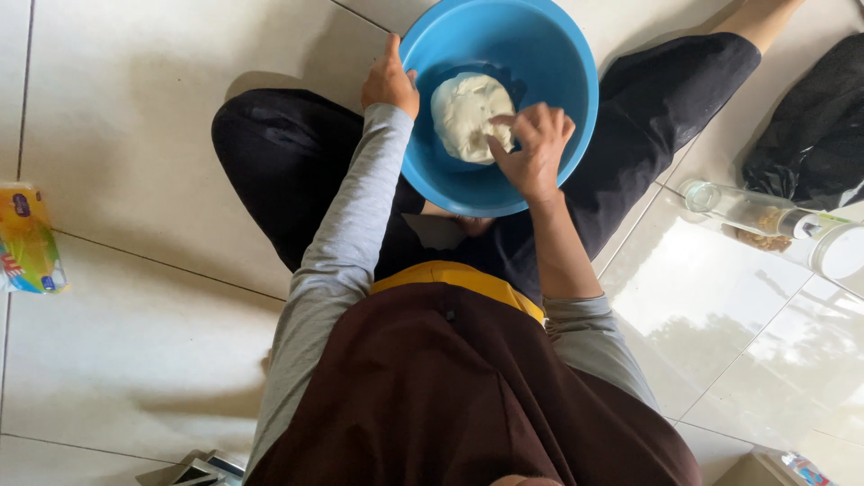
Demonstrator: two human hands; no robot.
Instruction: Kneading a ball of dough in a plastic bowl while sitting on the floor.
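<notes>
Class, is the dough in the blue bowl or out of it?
In: the dough lies on the bowl's bottom, right hand pressing it.

1. You are in a home, most likely on a kitchen floor (135,135): large, glossy, pale tiles with thin grout lines.
2. You sit cross-legged on this floor with a blue plastic bowl (558,81) of dough (463,112) between your legs.
3. Household food things lie around you: a clear jar (751,216) on its side, a colourful packet (27,238), a black bag (810,126).
</notes>
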